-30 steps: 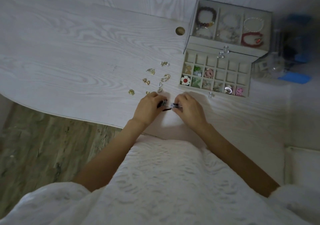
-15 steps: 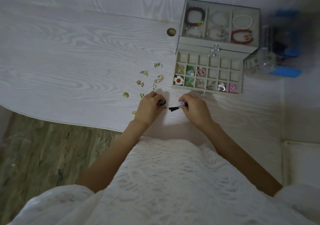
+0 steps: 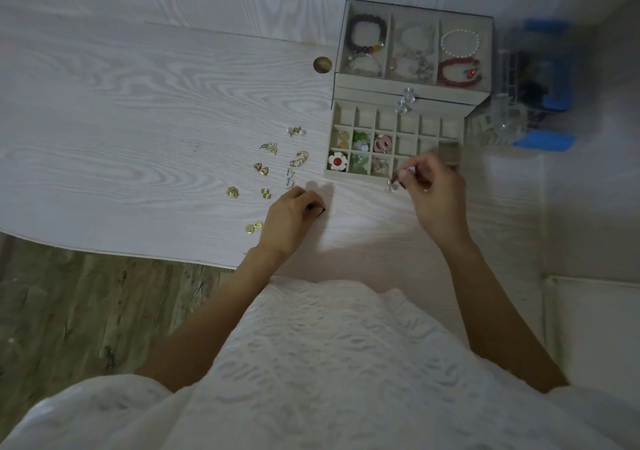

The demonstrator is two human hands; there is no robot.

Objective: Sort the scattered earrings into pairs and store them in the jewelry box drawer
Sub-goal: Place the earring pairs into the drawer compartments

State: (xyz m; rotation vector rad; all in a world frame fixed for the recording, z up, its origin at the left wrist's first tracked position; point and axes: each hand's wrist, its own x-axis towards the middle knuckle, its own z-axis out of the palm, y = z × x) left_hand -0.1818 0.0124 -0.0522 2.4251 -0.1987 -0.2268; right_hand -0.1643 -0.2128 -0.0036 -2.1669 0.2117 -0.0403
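The jewelry box (image 3: pixel 412 82) stands at the back right with its gridded drawer (image 3: pixel 394 169) pulled out; several front cells hold earrings, among them a red-and-white flower (image 3: pixel 337 161). Gold and white earrings (image 3: pixel 273 169) lie scattered on the white table to the drawer's left. My right hand (image 3: pixel 436 193) hovers at the drawer's front edge, fingers pinched on a small dark tassel earring (image 3: pixel 401 178). My left hand (image 3: pixel 294 215) rests on the table, curled around another dark earring (image 3: pixel 318 210) that is mostly hidden.
The box's open top tray holds bracelets (image 3: pixel 367 39). A clear rack with blue parts (image 3: pixel 533 96) stands right of the box. A round cable hole (image 3: pixel 322 64) sits in the table (image 3: pixel 138 103) left of the box. The table's curved front edge runs just below my left wrist.
My hands were together in front of me with the two dark earrings. The right hand has since moved up and right to the drawer's front with one earring; the left stayed.
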